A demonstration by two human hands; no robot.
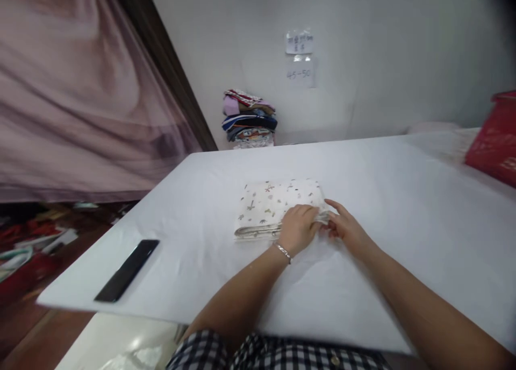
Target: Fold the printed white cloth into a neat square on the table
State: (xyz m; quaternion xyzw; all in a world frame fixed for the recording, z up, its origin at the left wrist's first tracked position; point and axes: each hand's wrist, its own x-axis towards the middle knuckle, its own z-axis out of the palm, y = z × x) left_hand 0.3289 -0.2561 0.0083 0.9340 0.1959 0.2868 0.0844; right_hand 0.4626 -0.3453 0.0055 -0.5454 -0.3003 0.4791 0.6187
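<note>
Partly under left hand (298, 228), folded cloth (266, 200), edge seemingly pinched there, right hand (345, 226) likewise

White printed cloth (262, 206), black-and-white checked garment (298, 354), pink curtain (72, 90)

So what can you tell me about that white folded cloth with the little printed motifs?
The white folded cloth with small scattered motifs, in brownish, greenish and dark tones, looks like thin, soft fabric. It lies flat in a roughly rectangular bundle on the broad, white-surfaced table, with stacked layers showing along its near edge. The person's bare left hand lies over its near right part, and the bare right hand has its fingers at the near right corner, which looks slightly rumpled.
</note>
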